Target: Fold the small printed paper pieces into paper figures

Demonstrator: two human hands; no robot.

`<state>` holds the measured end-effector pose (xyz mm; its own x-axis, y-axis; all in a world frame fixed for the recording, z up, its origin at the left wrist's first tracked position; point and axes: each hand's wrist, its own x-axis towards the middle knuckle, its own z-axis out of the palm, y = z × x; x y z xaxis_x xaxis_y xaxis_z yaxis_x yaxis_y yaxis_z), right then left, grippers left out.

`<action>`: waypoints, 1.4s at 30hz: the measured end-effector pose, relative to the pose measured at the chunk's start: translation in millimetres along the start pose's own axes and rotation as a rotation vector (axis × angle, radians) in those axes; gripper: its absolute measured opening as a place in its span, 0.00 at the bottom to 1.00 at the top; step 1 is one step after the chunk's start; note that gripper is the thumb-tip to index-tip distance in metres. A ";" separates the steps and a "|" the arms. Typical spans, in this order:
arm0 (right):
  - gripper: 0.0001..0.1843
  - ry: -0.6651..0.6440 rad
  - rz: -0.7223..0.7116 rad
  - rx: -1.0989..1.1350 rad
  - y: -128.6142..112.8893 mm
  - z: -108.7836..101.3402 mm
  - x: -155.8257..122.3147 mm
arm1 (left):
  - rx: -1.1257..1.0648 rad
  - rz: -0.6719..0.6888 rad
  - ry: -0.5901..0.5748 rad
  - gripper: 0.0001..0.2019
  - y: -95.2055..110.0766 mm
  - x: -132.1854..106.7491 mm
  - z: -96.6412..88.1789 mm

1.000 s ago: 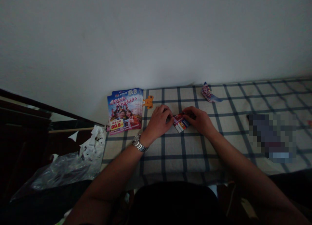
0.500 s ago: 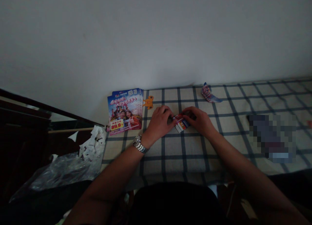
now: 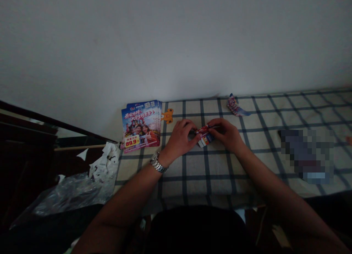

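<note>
Between my hands is a small folded piece of printed paper (image 3: 205, 139), red along its upper strip and blue, white and yellow below. My left hand (image 3: 182, 136), with a metal watch on the wrist, pinches its left end between thumb and fingers. My right hand (image 3: 226, 133) pinches the upper right end of the strip. Both hands rest low over the checked cloth (image 3: 192, 173). To the left lies a stack of printed flyers (image 3: 141, 127). Fingers hide both ends of the folded paper.
A crumpled, folded flyer piece (image 3: 236, 106) lies near the wall (image 3: 176, 44). An orange bear figure (image 3: 167, 116) shows beside the stack. At right is a dark pixelated object (image 3: 302, 155). Torn white paper (image 3: 106, 160) and clear plastic (image 3: 68, 193) sit at the lower left.
The red strip of the paper now shows more, folded over along the top edge. My right hand has shifted slightly, its fingers more raised. The left hand has barely moved.
</note>
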<state>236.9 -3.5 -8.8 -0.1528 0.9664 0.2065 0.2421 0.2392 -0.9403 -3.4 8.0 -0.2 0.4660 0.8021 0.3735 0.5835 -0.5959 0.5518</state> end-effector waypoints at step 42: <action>0.18 0.002 0.163 0.169 -11.4 4.7 0.4 | 0.064 0.330 -0.039 0.13 6.6 -0.2 -1.5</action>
<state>229.6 -6.3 0.7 -0.1230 0.9912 0.0487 0.0995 0.0611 -0.9932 -0.6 4.0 4.5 0.6614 0.5639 0.4946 0.4369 -0.8256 0.3571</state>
